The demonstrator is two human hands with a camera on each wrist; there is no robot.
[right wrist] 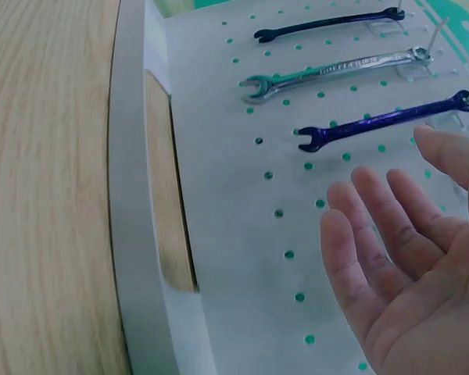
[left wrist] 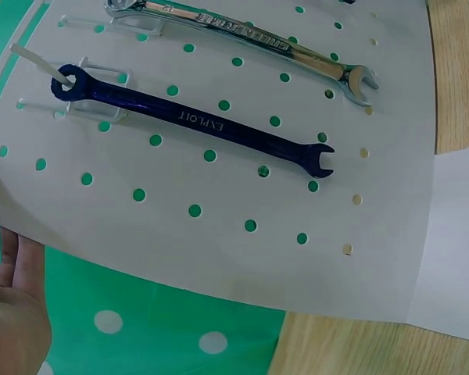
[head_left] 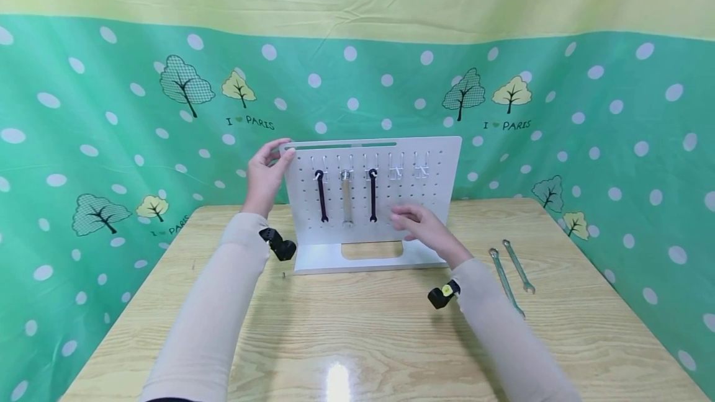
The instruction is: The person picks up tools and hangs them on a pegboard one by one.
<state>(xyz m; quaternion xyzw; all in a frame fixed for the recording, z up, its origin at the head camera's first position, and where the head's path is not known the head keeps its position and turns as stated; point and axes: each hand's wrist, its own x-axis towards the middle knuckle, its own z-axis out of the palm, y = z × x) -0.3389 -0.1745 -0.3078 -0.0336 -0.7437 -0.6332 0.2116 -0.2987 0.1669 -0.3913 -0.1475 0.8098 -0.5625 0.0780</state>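
Observation:
A white pegboard (head_left: 413, 216) stands upright on its base. At its upper left corner, my left hand (head_left: 264, 178) pinches the edge, thumb in front and fingers behind. Three combination wrenches hang from the hooks: a dark blue wrench (left wrist: 195, 117) marked EXPLOIT on the left, a silver wrench (head_left: 347, 198) in the middle, and another dark blue wrench (right wrist: 387, 121) on the right. My right hand (head_left: 421, 228) holds nothing; its fingers are loosely bent in front of the board, just right of the right-hand blue wrench.
Two bare hooks (head_left: 396, 169) sit on the board's right part. On the wooden table (head_left: 357, 340), a longer silver wrench (head_left: 505, 281) and a shorter silver wrench (head_left: 519, 267) lie to the right. A small bit (head_left: 283, 275) lies near the base's left end. A green dotted curtain (head_left: 357, 92) hangs behind.

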